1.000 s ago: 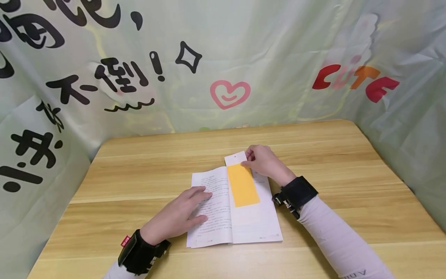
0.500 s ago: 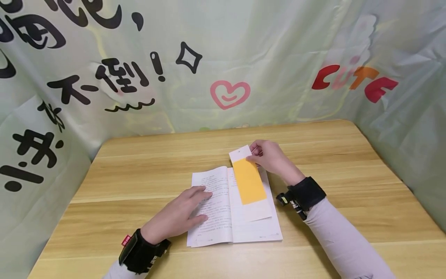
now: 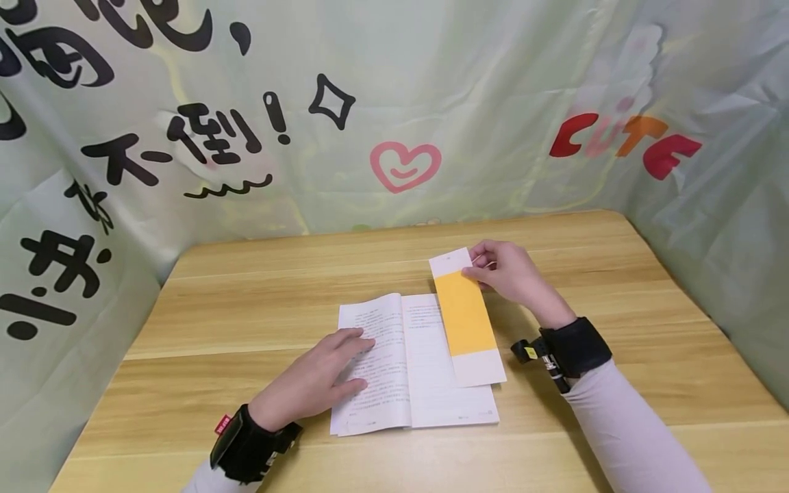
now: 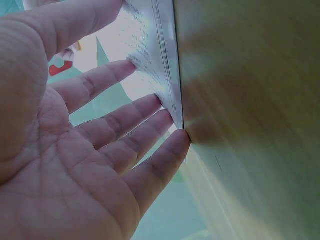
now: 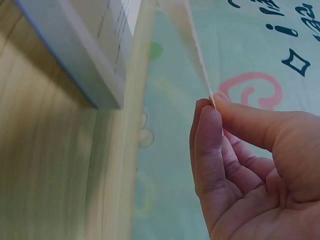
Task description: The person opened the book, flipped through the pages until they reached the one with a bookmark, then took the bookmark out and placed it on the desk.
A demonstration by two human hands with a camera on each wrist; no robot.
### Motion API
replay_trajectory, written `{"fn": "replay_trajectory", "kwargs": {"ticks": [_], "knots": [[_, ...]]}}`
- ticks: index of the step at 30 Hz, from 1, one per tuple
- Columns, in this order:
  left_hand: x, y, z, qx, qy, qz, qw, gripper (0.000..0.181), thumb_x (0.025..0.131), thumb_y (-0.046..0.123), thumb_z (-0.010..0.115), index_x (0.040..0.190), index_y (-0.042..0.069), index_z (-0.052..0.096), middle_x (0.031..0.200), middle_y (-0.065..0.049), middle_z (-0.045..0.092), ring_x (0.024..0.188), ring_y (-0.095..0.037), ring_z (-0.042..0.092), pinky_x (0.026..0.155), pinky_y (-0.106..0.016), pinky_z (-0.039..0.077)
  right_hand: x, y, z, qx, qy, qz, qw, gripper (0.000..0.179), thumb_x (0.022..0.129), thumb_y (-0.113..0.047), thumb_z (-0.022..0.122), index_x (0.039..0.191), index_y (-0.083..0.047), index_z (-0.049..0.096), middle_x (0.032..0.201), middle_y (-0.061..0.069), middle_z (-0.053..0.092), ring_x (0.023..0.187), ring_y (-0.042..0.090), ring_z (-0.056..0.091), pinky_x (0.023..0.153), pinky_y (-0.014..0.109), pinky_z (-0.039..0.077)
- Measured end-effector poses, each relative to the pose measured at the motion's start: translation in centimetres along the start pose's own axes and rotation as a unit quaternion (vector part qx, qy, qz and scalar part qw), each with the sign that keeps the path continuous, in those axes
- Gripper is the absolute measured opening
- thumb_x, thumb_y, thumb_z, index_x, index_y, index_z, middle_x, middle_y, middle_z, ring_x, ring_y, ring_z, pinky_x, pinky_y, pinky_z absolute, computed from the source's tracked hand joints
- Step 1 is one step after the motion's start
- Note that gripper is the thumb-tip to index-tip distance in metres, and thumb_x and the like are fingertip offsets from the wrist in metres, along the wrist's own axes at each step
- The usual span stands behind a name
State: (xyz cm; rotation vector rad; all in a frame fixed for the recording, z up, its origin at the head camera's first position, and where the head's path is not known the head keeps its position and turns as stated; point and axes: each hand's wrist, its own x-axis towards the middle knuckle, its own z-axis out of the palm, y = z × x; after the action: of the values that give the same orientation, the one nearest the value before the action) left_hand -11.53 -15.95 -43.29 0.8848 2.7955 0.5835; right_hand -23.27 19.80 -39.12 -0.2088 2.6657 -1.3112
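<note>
An open book (image 3: 434, 404) with printed pages lies in the middle of the table in the head view. My left hand (image 3: 314, 380) rests on its left page, fingers spread and fairly straight; the left wrist view shows the fingertips (image 4: 159, 101) along the page and outer edge. Between thumb and fingers, my right hand (image 3: 508, 274) pinches a yellow bookmark (image 3: 465, 311) by its upper right edge. The bookmark has white ends and a small hole near the top. It slants over the right page, overlapping the page's upper right part. Seen edge-on, the bookmark (image 5: 200, 65) rises from the pinch in the right wrist view.
The wooden table (image 3: 259, 274) extends around the book on all sides. A pale printed curtain (image 3: 493, 103) with lettering and a pink heart hangs behind the table and at both sides. Black straps with small cameras (image 3: 249, 445) sit on both wrists.
My right hand has lifted the bookmark from near the book's spine and carried it right, past the right page's outer edge. The left hand has stayed in place on the left page.
</note>
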Motion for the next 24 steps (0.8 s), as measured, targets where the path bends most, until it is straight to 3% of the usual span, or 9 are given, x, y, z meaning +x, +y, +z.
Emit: {"fn": "replay_trajectory", "kwargs": {"ticks": [12,24], "knots": [[0.1,0.0,0.0,0.004,0.002,0.004,1.0000,0.057,0.100,0.027,0.078,0.151,0.009,0.059,0.159,-0.020,0.053,0.144,-0.038,0.055,0.118,-0.055,0.050,-0.9,1.7,-2.3,-0.013,0.013,0.013,0.9997,0.035,0.102,-0.017,0.075,0.127,0.005,0.062,0.106,0.013,0.067,0.087,0.018,0.068,0.079,0.030,0.067],[0.0,0.0,0.1,0.006,0.001,-0.003,1.0000,0.058,0.100,0.027,0.078,0.152,0.010,0.059,0.159,-0.020,0.052,0.144,-0.038,0.055,0.118,-0.055,0.050,-1.3,3.5,-4.7,-0.062,0.029,0.010,0.9976,0.036,0.103,-0.019,0.074,0.126,0.006,0.061,0.105,0.014,0.065,0.089,0.021,0.067,0.071,0.023,0.062]]}}
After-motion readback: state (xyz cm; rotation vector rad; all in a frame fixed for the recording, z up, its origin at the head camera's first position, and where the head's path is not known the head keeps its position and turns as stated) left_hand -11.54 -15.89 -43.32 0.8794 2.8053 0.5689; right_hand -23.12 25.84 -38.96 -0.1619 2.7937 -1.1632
